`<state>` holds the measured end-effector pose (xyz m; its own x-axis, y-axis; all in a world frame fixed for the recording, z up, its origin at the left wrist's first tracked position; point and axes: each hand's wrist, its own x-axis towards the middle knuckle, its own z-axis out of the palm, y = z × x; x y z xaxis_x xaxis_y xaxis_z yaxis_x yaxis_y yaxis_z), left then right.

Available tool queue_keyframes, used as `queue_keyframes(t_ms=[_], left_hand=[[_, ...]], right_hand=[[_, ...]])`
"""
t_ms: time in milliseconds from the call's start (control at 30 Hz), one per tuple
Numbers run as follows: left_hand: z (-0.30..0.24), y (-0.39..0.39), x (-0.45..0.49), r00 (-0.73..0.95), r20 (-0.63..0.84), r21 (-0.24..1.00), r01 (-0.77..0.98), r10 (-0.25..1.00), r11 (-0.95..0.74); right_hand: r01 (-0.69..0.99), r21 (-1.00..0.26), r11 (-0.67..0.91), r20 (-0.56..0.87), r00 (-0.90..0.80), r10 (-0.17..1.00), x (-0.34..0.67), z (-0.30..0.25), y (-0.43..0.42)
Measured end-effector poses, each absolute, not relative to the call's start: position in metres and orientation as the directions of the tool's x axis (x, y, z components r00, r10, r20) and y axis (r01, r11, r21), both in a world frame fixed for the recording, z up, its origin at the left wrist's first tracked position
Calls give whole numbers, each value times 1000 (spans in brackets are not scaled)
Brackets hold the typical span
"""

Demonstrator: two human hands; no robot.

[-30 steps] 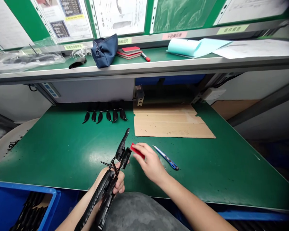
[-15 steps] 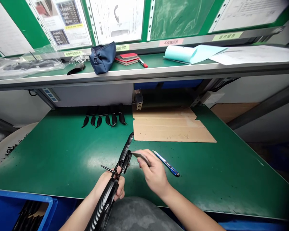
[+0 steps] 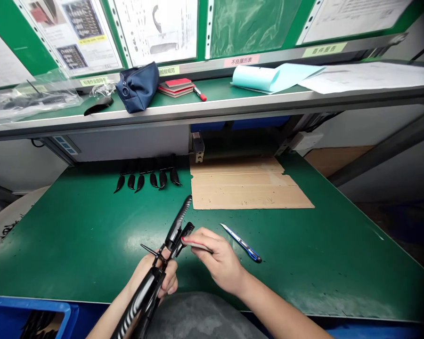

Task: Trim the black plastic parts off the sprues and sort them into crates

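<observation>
My left hand (image 3: 167,278) is wrapped round the middle of a long black plastic moulded part (image 3: 139,297), glossy and ribbed, which slants from the bottom edge up toward the cardboard. A thin black prong sticks out to its left. Between the thumb and fingers of my right hand (image 3: 222,261) is a thin grey sanding pad (image 3: 198,244) with a red edge. Its tip meets a short black branch of the part just above my left hand. To the right of that hand a blue utility knife (image 3: 243,245) lies on the green table.
Several black curved pieces (image 3: 140,182) lie in a row at the back left. A flat cardboard sheet (image 3: 247,190) covers the back middle. Overhead, a shelf holds a blue pouch (image 3: 137,88), red-and-grey pads (image 3: 175,88) and papers. A blue bin (image 3: 65,308) stands lower left.
My right hand has shifted slightly down and left, and the pad has turned so its red edge shows against the black branch. The view has tilted a little.
</observation>
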<state>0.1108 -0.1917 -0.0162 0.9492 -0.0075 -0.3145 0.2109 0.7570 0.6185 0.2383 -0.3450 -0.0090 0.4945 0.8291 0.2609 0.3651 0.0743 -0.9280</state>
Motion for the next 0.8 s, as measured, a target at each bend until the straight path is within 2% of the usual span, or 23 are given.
queue_keyframes(t_ms=[100,167,233,333,433,533,600,700,800], left_hand=[[-1,-177,111,922,-373,726,223,101,650],[14,-166,111,891,-434,818,328,133,472],[27,-157,110,868,-487,861,458,99,220],[37,-153,113,855,-513,832,517,76,-202],[37,-158,123,881,-462,756,449,97,-476],[31,-165,134,916,-394,749,368,76,-552],[24,-167,138,922,-381,789,362,67,-496],[12,-165,141,904,-426,858,408,11,-313],[5,-156,143,902,-432,867,412,-12,-282]], right_hand=[[495,-866,-70,142,378,915,248,-22,-356],[588,-782,-206,52,391,919,263,-28,-364],[625,-729,-280,18,426,905,279,-25,-367],[671,-701,-241,113,437,892,292,-3,-358],[819,-565,-99,156,224,962,285,18,-338],[894,-443,-72,10,85,996,272,13,-319],[876,-469,-109,-53,96,994,266,-3,-312],[830,-540,-140,-67,123,990,264,-27,-305],[852,-505,-133,-75,111,991,268,-35,-297]])
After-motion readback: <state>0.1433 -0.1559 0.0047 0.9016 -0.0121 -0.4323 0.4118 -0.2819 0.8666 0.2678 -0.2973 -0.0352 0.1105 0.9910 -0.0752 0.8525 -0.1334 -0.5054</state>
